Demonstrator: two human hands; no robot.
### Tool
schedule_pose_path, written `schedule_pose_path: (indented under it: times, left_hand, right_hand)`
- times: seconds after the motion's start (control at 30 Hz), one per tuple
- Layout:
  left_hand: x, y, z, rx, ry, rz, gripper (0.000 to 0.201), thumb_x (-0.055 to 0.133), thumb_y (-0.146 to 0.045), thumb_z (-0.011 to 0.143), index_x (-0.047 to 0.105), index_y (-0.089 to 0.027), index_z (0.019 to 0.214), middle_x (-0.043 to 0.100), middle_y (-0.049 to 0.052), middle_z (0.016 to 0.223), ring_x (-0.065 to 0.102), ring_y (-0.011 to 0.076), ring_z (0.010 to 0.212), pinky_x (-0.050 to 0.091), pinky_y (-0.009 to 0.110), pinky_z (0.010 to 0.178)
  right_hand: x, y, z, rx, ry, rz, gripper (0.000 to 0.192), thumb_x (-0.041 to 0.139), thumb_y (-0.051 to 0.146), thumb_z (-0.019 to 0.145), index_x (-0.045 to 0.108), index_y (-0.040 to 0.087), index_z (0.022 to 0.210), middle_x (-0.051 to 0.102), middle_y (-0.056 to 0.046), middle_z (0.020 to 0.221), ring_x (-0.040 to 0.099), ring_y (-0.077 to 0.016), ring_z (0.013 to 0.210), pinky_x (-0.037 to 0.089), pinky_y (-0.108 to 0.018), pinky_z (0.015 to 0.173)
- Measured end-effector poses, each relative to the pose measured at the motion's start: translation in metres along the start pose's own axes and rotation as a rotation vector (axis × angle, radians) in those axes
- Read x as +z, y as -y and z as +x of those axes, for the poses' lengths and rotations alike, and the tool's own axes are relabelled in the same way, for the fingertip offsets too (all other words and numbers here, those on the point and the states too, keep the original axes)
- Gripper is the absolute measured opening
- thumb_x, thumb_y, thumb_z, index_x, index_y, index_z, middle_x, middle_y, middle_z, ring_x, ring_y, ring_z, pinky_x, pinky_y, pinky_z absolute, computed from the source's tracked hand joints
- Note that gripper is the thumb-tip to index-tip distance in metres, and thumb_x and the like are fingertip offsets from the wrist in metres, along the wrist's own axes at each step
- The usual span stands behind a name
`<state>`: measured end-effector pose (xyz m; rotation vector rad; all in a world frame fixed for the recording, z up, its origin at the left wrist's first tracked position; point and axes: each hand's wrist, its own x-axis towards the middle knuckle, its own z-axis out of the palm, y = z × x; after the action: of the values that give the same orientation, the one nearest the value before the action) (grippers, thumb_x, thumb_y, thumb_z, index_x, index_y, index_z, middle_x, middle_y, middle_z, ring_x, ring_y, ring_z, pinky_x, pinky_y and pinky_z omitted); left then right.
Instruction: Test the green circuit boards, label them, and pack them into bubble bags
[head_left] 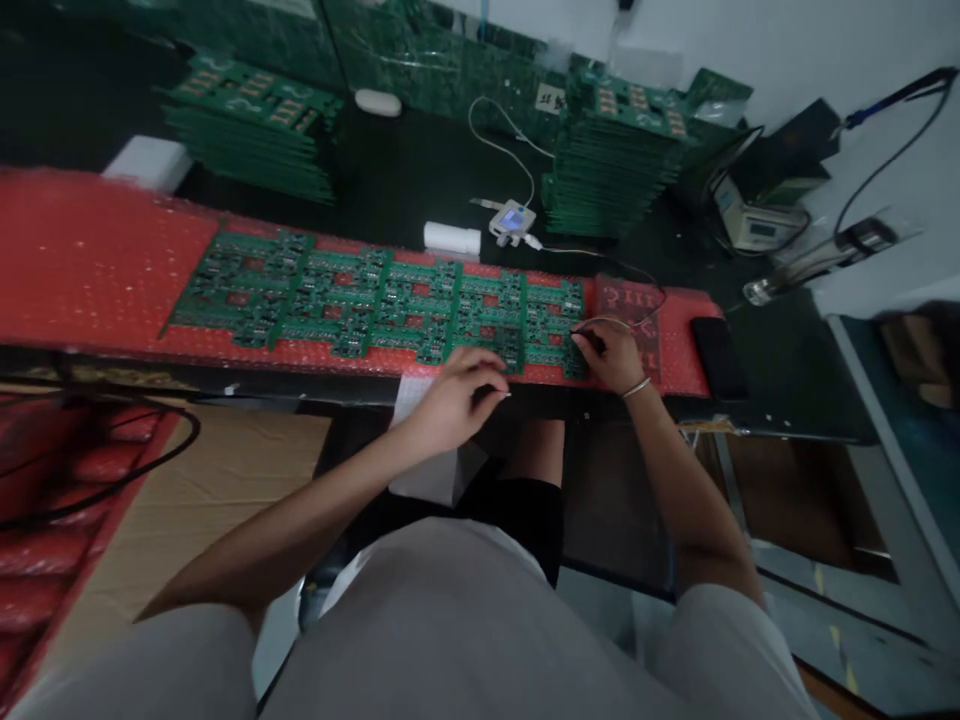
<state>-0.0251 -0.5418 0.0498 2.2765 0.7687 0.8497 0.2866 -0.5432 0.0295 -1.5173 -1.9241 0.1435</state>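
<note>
Right hand (611,355) curled, fingertips pinched on a thin dark tool, too small to tell apart, pressed at the right end of the circuit board panel (375,300); bangle (636,388) round the wrist. Left hand (454,395) resting with fingers loosely bent at the near edge of the panel, fingertips touching its lower rim; whether anything sits between them cannot be told. Panel lying flat on the red bubble wrap (90,260), spread lengthwise along the bench. Just right of the panel, a dark red card (637,310), then a black phone (718,355). Behind the panel, a white cylinder (452,238) and a small white meter (513,221) with a lit screen, cable trailing away from it. Farther behind, two stacks of green boards: left stack (255,125), right stack (619,160). Below the panel, cardboard (210,480) and black cables (112,470).
</note>
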Motion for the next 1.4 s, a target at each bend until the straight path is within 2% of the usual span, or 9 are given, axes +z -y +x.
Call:
schedule_pose_path:
  times: [0.17,0.33,0.6,0.73,0.93,1.03,1.17,1.27,1.4]
  left_hand:
    - [0.066,-0.009,0.078,-0.015,0.208,0.071,0.016,0.064,-0.008,0.088,0.075,-0.019,0.083,0.063,0.008,0.116,0.055,0.0262,0.117,0.048,0.045,0.106]
    - [0.093,-0.010,0.102,-0.092,0.256,0.205,0.016,0.064,-0.011,0.089,0.079,-0.016,0.087,0.063,0.013,0.116,0.054,0.0314,0.116,0.049,0.048,0.103]
    - [0.102,-0.006,0.100,-0.080,0.198,0.281,0.017,0.061,-0.012,0.088,0.077,-0.015,0.084,0.063,0.013,0.116,0.056,0.0319,0.115,0.050,0.048,0.100]
    - [0.101,-0.010,0.095,-0.070,0.171,0.328,0.014,0.062,-0.011,0.090,0.074,-0.013,0.096,0.064,0.013,0.116,0.057,0.0308,0.113,0.051,0.045,0.098]
    - [0.092,-0.016,0.066,0.154,0.224,0.443,0.023,0.057,-0.019,0.099,0.073,-0.018,0.116,0.065,0.012,0.130,0.054,0.0333,0.126,0.049,0.047,0.098]
    - [0.093,-0.016,0.058,0.178,0.226,0.485,0.024,0.060,-0.024,0.099,0.073,-0.017,0.118,0.062,0.014,0.136,0.051,0.0335,0.131,0.048,0.046,0.100]
    - [0.094,-0.017,0.059,0.163,0.239,0.483,0.025,0.060,-0.028,0.099,0.074,-0.016,0.115,0.061,0.014,0.138,0.051,0.0332,0.133,0.047,0.046,0.104]
    - [0.090,-0.019,0.053,0.168,0.243,0.448,0.030,0.062,-0.031,0.098,0.073,-0.014,0.120,0.058,0.017,0.142,0.048,0.0359,0.136,0.045,0.049,0.110]
    - [0.072,-0.022,0.024,0.253,0.177,0.384,0.042,0.060,-0.030,0.099,0.061,-0.015,0.138,0.047,0.017,0.153,0.038,0.0369,0.145,0.036,0.056,0.118]
  right_hand:
    - [-0.004,-0.002,-0.004,0.141,-0.176,0.052,0.031,0.054,0.051,0.097,0.067,0.025,0.087,0.076,-0.008,0.095,0.068,-0.0245,0.089,0.055,-0.043,0.084]
    - [-0.002,-0.005,-0.004,0.131,-0.194,0.117,0.033,0.053,0.053,0.098,0.065,0.025,0.086,0.075,-0.008,0.096,0.069,-0.0238,0.090,0.054,-0.043,0.087]
    - [-0.004,-0.006,-0.004,0.140,-0.169,0.075,0.036,0.051,0.055,0.099,0.069,0.025,0.090,0.075,-0.007,0.095,0.068,-0.0229,0.090,0.055,-0.041,0.086]
    - [-0.003,-0.006,-0.003,0.128,-0.183,0.099,0.034,0.053,0.053,0.099,0.068,0.025,0.087,0.076,-0.007,0.096,0.069,-0.0231,0.091,0.055,-0.043,0.088]
    - [-0.003,-0.009,-0.001,0.157,-0.219,0.186,0.036,0.056,0.056,0.096,0.070,0.024,0.087,0.076,-0.007,0.092,0.070,-0.0227,0.087,0.057,-0.041,0.084]
    - [-0.008,-0.009,0.003,0.199,-0.150,0.206,0.035,0.058,0.056,0.094,0.072,0.024,0.090,0.076,-0.006,0.092,0.071,-0.0231,0.087,0.058,-0.041,0.082]
    - [-0.010,0.002,0.016,0.119,-0.059,0.179,0.024,0.063,0.047,0.093,0.072,0.024,0.092,0.077,-0.007,0.098,0.071,-0.0239,0.097,0.058,-0.042,0.089]
    - [0.001,0.010,0.024,0.042,0.004,0.228,0.015,0.062,0.036,0.094,0.070,0.024,0.098,0.077,-0.007,0.107,0.070,-0.0230,0.105,0.056,-0.041,0.097]
    - [0.019,0.013,0.028,-0.025,0.061,0.252,0.012,0.061,0.029,0.094,0.070,0.023,0.099,0.076,-0.007,0.107,0.071,-0.0230,0.105,0.056,-0.041,0.097]
